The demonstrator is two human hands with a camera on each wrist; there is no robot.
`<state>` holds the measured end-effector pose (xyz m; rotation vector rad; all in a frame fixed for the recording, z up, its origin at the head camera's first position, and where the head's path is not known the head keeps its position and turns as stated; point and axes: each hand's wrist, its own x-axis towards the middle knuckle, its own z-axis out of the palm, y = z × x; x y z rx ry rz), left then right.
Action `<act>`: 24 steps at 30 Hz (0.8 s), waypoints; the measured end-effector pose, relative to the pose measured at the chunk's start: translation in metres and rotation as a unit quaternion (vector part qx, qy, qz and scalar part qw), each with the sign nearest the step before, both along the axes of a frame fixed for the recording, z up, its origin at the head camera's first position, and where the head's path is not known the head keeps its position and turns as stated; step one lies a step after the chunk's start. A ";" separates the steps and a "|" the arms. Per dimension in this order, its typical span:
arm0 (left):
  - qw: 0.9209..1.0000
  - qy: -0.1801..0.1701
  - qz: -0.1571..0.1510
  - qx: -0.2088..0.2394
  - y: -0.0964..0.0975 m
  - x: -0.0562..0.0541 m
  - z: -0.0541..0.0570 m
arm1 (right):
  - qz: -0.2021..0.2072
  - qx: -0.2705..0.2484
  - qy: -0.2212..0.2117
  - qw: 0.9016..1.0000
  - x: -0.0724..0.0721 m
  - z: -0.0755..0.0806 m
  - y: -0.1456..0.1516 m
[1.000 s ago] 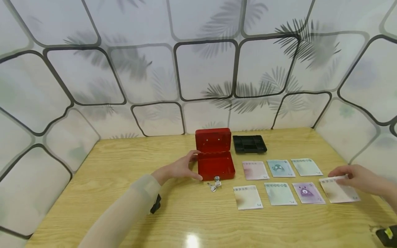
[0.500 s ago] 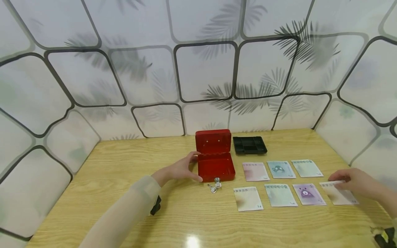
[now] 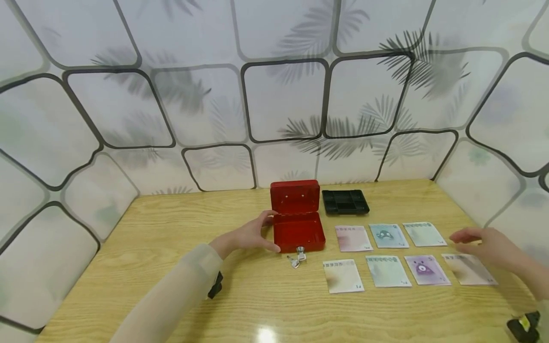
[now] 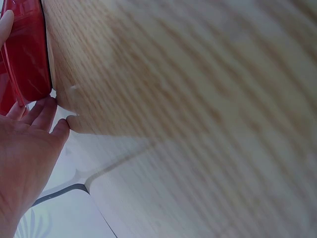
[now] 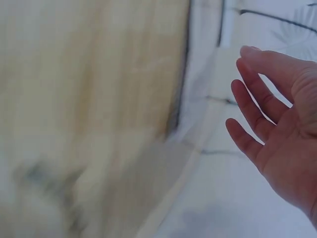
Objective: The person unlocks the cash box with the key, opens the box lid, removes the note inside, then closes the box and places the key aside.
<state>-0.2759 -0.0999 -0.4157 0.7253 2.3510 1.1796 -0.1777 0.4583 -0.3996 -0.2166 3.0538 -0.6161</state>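
An open red cash box (image 3: 299, 231) stands mid-table with its lid raised. My left hand (image 3: 249, 233) holds it by the left side, thumb at the front corner and fingers at the back. In the left wrist view the fingertips meet the red wall (image 4: 29, 54). A small padlock (image 3: 301, 255) hangs at the box's front, beside keys (image 3: 293, 261). My right hand (image 3: 489, 245) holds nothing, its fingers loosely bent just above the rightmost play banknote (image 3: 469, 269), which lies flat. In the right wrist view the right hand (image 5: 282, 114) shows an empty palm.
Behind and right of the box lies a black compartment tray (image 3: 345, 202). Several play banknotes form two rows, among them a purple one (image 3: 424, 270), a blue one (image 3: 388, 236) and a pink one (image 3: 353, 238). Patterned fabric walls (image 3: 283, 105) border the wooden table (image 3: 257, 305).
My right hand has laid the rightmost banknote down at the end of the front row, let go, and moved slightly up and left. The left hand stays on the box.
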 end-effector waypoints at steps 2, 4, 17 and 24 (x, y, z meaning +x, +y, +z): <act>1.000 0.000 0.000 -0.002 0.000 0.000 0.000 | 0.008 -0.014 0.018 1.000 -0.004 0.004 -0.009; 1.000 0.000 0.000 -0.002 0.000 0.001 0.001 | 0.020 -0.031 0.039 0.999 -0.011 0.008 -0.019; 1.000 0.001 -0.003 -0.004 0.000 0.000 0.001 | 0.084 -0.103 0.084 0.988 -0.064 0.026 -0.102; 1.000 0.000 -0.001 -0.004 0.000 -0.001 0.000 | 0.097 -0.137 0.082 0.982 -0.087 0.029 -0.138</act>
